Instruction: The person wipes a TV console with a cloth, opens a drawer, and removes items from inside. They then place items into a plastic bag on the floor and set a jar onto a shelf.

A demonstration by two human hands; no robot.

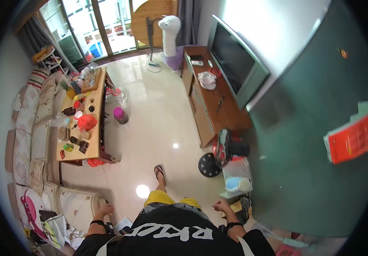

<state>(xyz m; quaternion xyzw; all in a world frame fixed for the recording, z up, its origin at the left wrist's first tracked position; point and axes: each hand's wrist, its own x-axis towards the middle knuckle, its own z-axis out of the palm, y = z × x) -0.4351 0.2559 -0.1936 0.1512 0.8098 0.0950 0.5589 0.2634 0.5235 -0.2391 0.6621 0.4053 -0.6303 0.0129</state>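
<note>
My left hand [105,209] hangs low at my left side, fingers loosely bent and nothing in them. It is nearest to the woven seat cover [78,200] on the near end of the sofa. On the other side, my right hand [221,205] is raised beside my hip, loosely curled and holding nothing. Close to it are a small stand [235,194] with a light-blue and white object [237,184] on it. Dark bands circle both wrists. One foot in a flip-flop [159,174] shows ahead on the tiled floor.
A wooden table [92,147] on the left bears a red bag [87,122], a pineapple [69,90], jars and bottles. A purple-lidded container [120,115] stands on the floor. Right are a TV cabinet [209,104], a television [239,59] and a black round object [210,165].
</note>
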